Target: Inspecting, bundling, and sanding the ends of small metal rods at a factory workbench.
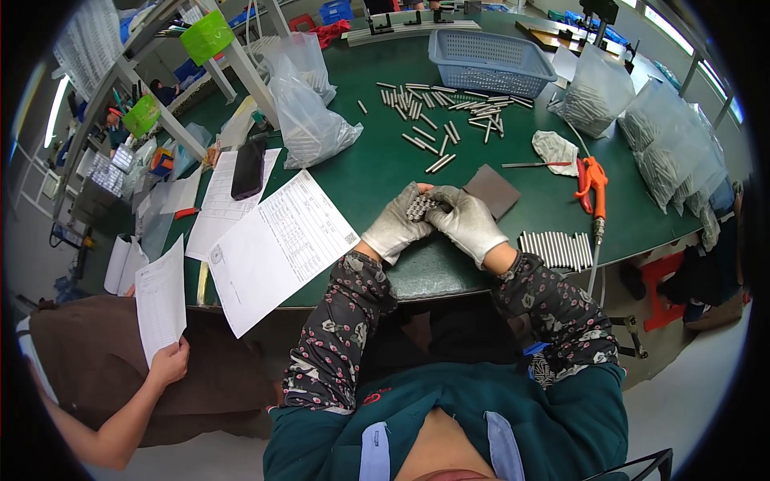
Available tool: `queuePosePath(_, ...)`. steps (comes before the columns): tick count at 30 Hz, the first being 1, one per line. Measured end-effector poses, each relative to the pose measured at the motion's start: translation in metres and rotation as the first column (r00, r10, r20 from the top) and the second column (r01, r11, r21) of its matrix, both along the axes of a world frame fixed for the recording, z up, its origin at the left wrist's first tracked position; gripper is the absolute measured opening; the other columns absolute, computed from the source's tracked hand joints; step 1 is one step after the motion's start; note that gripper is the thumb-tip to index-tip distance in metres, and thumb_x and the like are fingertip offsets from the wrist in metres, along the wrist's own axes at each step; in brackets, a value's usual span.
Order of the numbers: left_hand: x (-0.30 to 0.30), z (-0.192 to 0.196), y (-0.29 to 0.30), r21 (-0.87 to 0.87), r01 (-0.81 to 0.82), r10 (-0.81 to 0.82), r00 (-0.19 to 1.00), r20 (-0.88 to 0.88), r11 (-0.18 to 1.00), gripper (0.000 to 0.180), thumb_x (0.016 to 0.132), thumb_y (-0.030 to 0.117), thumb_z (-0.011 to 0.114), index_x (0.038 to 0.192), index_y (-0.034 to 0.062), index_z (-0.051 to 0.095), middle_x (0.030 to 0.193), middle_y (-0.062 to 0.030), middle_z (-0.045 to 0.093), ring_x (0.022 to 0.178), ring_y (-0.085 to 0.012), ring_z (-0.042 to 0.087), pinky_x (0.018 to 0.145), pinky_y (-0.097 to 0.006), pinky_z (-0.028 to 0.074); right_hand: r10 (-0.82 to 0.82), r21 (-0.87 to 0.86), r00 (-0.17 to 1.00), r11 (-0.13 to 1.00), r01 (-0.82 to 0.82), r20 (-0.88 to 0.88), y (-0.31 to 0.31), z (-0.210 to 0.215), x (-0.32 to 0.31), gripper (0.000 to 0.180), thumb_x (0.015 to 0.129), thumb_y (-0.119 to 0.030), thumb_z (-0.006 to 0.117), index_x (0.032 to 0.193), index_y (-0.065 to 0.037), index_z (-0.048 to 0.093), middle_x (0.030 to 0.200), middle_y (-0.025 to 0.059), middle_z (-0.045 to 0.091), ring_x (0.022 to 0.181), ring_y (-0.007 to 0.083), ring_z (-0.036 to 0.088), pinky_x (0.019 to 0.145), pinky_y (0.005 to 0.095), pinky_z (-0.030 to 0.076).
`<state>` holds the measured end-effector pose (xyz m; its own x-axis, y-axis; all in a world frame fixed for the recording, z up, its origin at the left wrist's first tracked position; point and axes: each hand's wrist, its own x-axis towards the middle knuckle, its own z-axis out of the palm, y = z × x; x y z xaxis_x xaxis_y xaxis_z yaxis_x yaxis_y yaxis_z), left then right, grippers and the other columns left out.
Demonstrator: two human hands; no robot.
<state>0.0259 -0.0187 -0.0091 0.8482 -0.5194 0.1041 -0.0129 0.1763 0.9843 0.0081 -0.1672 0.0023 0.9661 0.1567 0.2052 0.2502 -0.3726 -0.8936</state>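
Two gloved hands meet near the front edge of the green table (377,160), closed around one tight bundle of metal pins (420,209). The left hand (399,228) wraps it from the left side and the right hand (468,223) from the right, so the fingers curl in narrowly; the round pin ends show between the gloves. Exactly how each fingertip grips is hidden.

Just beyond the right hand lies a flat grey-brown square (492,191), and to its right a neat row of pins (555,251) sits side by side near the table edge. Farther back, loose pins (440,163) are scattered in front of a blue perforated basket (497,80). On the right are a crumpled white cloth (554,152), a thin red-handled tool (536,164) and an orange air gun (594,180), with clear bags of pins (666,148) behind them. Left of the hands, a printed sheet (281,252) overhangs the edge, near a dark phone (249,168) and a plastic bag (309,128). At lower left, a co-worker's hand (169,363) holds another paper (160,301).
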Motion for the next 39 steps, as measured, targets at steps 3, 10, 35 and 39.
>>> queuePosePath(3,0.0,-0.001,0.0,0.007,-0.006,0.006,1.0,0.021,1.0,0.052,0.066,-0.005,0.066,0.111,0.0054,0.044,0.101,-0.0022,0.051,0.096,-0.012,0.049,0.086,-0.023,0.04,-0.008,-0.023,1.0,1.0,0.008,0.008,0.0,-0.001,0.0,0.028,0.077,-0.019,0.056,0.099,-0.003,0.059,0.089,0.0147,0.063,0.081,0.0269,0.062,0.072,0.0314,0.048)
queuePosePath(10,0.002,-0.002,0.001,0.005,0.003,-0.003,1.0,0.031,1.0,0.052,0.066,-0.004,0.067,0.111,0.0053,0.043,0.101,-0.002,0.051,0.096,-0.0117,0.049,0.086,-0.023,0.04,-0.011,0.012,1.0,1.0,0.011,0.023,0.001,0.002,-0.003,0.027,0.077,-0.02,0.057,0.098,-0.004,0.059,0.088,0.0146,0.063,0.081,0.0279,0.061,0.072,0.0322,0.048)
queuePosePath(35,0.0,-0.004,0.001,0.069,-0.037,0.032,0.996,0.08,0.997,0.058,0.061,-0.005,0.066,0.112,0.0064,0.043,0.1,-0.0023,0.051,0.094,-0.0117,0.05,0.084,-0.023,0.042,-0.015,-0.05,0.999,0.999,0.016,0.029,0.0,-0.004,-0.006,0.029,0.078,-0.02,0.057,0.102,-0.004,0.058,0.091,0.0155,0.062,0.084,0.0277,0.061,0.073,0.0319,0.048)
queuePosePath(39,-0.001,-0.003,0.0,0.038,-0.02,0.018,0.998,0.067,0.999,0.061,0.059,-0.006,0.067,0.114,0.0067,0.043,0.1,-0.0018,0.052,0.093,-0.0113,0.051,0.084,-0.023,0.042,-0.003,-0.025,1.0,1.0,0.003,0.017,-0.001,-0.005,-0.008,0.029,0.078,-0.021,0.057,0.102,-0.004,0.058,0.091,0.0153,0.062,0.084,0.0278,0.061,0.073,0.0323,0.048)
